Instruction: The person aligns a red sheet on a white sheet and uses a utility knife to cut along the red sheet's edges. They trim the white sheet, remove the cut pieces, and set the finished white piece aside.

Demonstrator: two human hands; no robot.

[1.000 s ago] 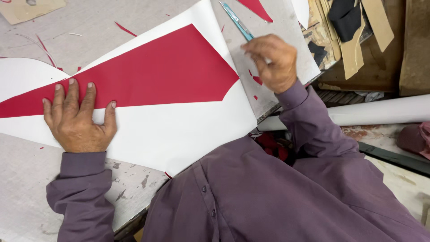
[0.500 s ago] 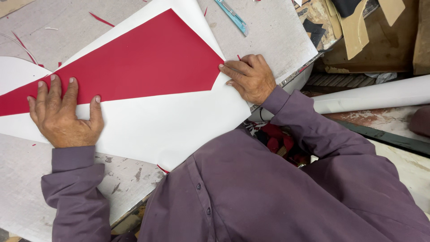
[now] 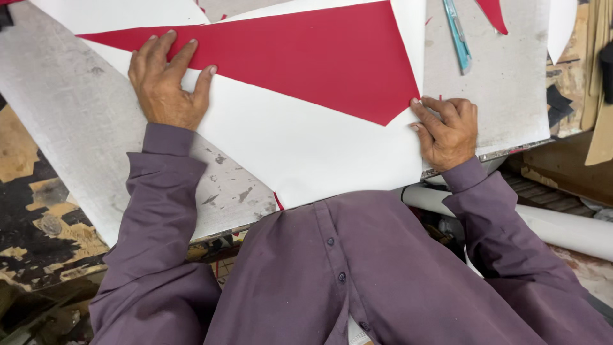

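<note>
A large white sheet [image 3: 306,147] lies on the grey worktable [image 3: 70,121], and a long red pointed piece [image 3: 319,57] lies on top of it. My left hand [image 3: 167,83] presses flat, fingers spread, on the red piece's left tip and the white sheet. My right hand [image 3: 447,131] rests at the white sheet's right edge, fingertips touching it beside the red piece's lower point. A light-blue utility knife [image 3: 458,32] lies on the table above my right hand, apart from it.
A red offcut [image 3: 495,13] lies at the top right of the table. A white roll [image 3: 562,227] runs under the table's right edge. Brown and black scraps [image 3: 594,83] are piled at the far right. Worn floor [image 3: 38,211] shows at left.
My right hand let go of the blue knife, which now lies on the table, and came down to the white sheet's right edge. The view shifted; my left hand stayed pressed down.
</note>
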